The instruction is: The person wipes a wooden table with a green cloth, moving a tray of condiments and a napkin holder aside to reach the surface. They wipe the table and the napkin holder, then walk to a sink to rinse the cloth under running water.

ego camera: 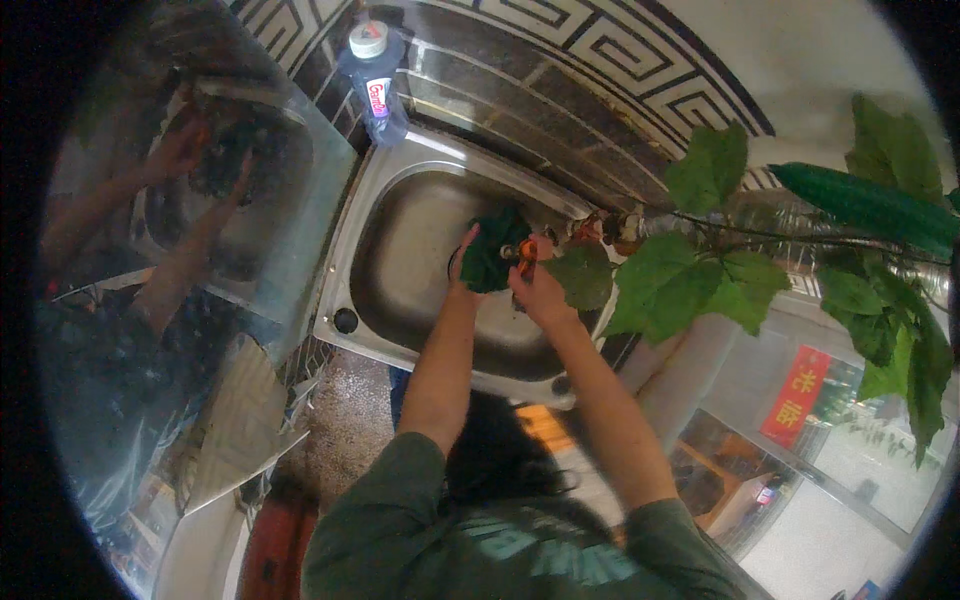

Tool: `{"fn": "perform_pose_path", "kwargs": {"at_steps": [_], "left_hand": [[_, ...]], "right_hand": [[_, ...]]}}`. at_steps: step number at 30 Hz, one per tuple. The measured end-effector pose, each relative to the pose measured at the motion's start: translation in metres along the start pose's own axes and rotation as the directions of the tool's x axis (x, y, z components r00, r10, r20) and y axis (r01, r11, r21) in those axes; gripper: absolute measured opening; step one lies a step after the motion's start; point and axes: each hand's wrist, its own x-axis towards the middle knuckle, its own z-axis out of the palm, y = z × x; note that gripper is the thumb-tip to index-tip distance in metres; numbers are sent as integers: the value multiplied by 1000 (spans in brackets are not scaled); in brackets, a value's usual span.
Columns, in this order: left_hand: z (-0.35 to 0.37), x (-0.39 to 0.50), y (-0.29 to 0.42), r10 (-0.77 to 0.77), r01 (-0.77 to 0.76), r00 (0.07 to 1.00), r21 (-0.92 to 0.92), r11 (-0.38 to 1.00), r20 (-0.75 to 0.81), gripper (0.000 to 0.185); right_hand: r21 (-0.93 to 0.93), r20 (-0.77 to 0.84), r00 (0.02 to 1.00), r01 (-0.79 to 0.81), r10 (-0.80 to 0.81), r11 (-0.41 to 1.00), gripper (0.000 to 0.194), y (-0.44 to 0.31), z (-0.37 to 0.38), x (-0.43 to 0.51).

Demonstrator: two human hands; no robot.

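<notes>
A bunched dark green cloth is over the right part of the stainless steel sink basin. My left hand holds the cloth from its left side. At the cloth's right, my right hand has its fingers on the orange-red handle of a metal tap. The tap's spout points over the cloth. Whether water runs cannot be told.
A plastic bottle with a white cap stands at the sink's back left corner. A mirror-like panel rises at the left. Leafy plant stems hang close by my right forearm. A tiled wall lies behind the sink.
</notes>
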Motion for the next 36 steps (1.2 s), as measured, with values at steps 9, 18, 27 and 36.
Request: {"fn": "perform_pose_path", "kwargs": {"at_steps": [9,18,27,36], "left_hand": [[-47,17,-7,135,-91,937,148,985,-321,36],[-43,15,-7,190,-120,932,231,965,-309,29],[-34,-11,-8,119,-44,925,209,977,-361,37],[-20,5,-7,131,-23,922,287,958,-363,45]], "right_hand": [[69,90,990,-115,109,991,50,-7,-5,1],[66,73,995,-72,68,995,50,-5,-6,-2],[121,148,978,-164,146,979,51,-9,-10,1],[29,124,986,-118,114,993,53,2,1,-4]]}}
